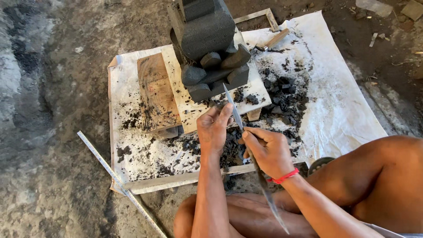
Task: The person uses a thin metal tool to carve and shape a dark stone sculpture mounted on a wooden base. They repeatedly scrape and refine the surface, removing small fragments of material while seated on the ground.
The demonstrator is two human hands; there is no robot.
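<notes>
The dark grey carved stone block (210, 46) stands on a pale board (185, 110) that lies on a white sheet (335, 105) spread over the ground, and everything here is placed from that block. A long slim metal blade (233, 110) runs in a slanting line from its tip, which touches the block's lower stepped edge, down and toward the person, past both hands and on over the folded legs; its long axis points up and slightly leftward into the carving. The left hand (213, 132) sits just below the block, nearer to it than the other, with fingers pinched on the blade close to the tip. The right hand (266, 152), with a red band at the wrist, lies further back from the block and to the right, closed around the middle of the blade. So the block lies straight ahead of both hands along the blade's line. Black chips and dust (282, 99) are scattered to the right of the block and just in front of it on the sheet. A brown wooden slab (155, 90) rests on the board to the block's left, a wooden-handled tool (275, 39) lies behind it to the right, and a long metal ruler (119, 183) lies on the ground well to the lower left.
</notes>
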